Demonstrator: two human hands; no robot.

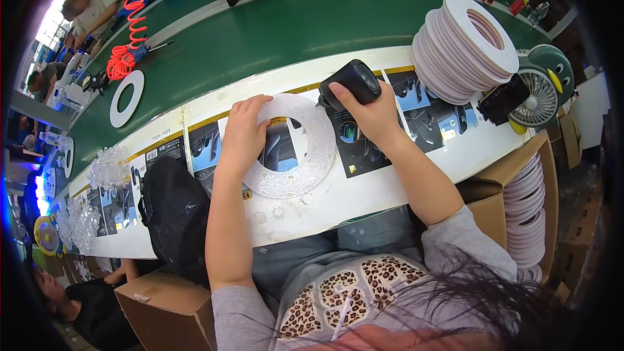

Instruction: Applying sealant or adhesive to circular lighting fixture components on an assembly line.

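Observation:
A flat white speckled ring (314,156) lies before me on the white worktop, over printed dark sheets. My left hand (246,131) grips its upper left rim, fingers bent over the edge and thumb toward the hole. In my right hand (377,114) is a squat black bottle (351,84), tipped so that its narrow nozzle points down left at the ring's upper right rim. Whether the nozzle touches the ring I cannot tell.
A tall stack of white rings (448,52) stands at the right, beside a small fan (534,97). More rings fill a cardboard box (487,211) below. To the left are a black bag (172,211), clear plastic pieces (107,168) and a single ring (127,99) on the green belt.

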